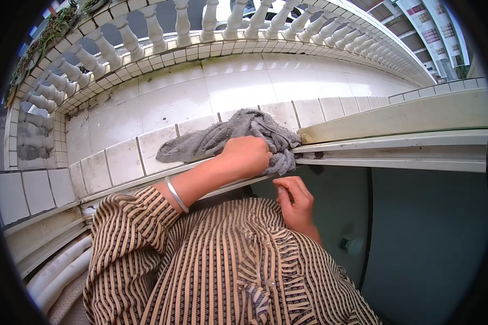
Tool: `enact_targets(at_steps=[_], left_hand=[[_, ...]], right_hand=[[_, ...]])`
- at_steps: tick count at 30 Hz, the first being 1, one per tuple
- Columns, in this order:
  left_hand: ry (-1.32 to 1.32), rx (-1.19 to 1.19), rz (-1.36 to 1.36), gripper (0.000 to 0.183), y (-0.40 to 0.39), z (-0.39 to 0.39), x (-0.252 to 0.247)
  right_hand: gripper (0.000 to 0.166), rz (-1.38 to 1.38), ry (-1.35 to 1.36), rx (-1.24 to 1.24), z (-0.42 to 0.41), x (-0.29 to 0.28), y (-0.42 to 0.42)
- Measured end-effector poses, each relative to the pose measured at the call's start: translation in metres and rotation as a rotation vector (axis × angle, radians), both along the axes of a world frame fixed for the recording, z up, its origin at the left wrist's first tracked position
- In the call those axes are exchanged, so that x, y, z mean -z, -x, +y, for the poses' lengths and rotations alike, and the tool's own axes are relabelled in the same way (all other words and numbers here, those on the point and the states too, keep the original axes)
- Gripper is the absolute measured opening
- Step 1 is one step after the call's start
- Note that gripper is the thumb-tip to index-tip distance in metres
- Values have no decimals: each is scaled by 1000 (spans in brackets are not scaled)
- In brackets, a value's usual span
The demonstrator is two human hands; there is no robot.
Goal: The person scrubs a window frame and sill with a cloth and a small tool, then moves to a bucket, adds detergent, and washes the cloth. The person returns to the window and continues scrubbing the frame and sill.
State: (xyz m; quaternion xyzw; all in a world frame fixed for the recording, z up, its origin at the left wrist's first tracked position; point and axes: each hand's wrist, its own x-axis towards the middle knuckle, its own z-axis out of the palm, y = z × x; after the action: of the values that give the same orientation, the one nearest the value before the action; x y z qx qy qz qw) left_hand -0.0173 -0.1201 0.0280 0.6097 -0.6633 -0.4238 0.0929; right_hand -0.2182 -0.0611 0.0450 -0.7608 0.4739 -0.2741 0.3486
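Note:
A grey terry cloth [236,128] lies bunched over the white-tiled window sill [124,160] and the sliding-window track [398,153]. My left hand [246,154], with a silver bangle [175,195] at the wrist, is closed in a fist on the cloth's right part, beside the end of the window sash [394,115]. Part of the cloth trails off to the left along the sill. Close to my striped shirt, just below the track, my right hand [297,201] is loosely curled, and nothing shows in it.
Beyond the sill runs a tiled ledge [236,87], bordered by a balustrade of white balusters [183,24]. Potted plants [51,34] stand on the railing at far left. Pale pipes [65,264] lie at lower left. A parked white car [227,12] shows behind the balusters.

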Motion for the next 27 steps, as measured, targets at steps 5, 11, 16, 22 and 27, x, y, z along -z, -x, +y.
enact_targets(at_steps=[5, 11, 16, 22, 27], left_hand=[[199, 128, -122, 35, 6, -17, 7], [182, 122, -45, 35, 12, -24, 18], [163, 105, -43, 36, 13, -14, 19], [212, 49, -9, 35, 21, -23, 15], [209, 89, -7, 36, 12, -12, 10]], right_hand=[[15, 5, -30, 87, 14, 4, 4], [17, 31, -15, 116, 14, 1, 10], [16, 7, -38, 155, 16, -1, 5], [15, 16, -63, 148, 10, -5, 6], [16, 38, 24, 52, 1, -15, 2]])
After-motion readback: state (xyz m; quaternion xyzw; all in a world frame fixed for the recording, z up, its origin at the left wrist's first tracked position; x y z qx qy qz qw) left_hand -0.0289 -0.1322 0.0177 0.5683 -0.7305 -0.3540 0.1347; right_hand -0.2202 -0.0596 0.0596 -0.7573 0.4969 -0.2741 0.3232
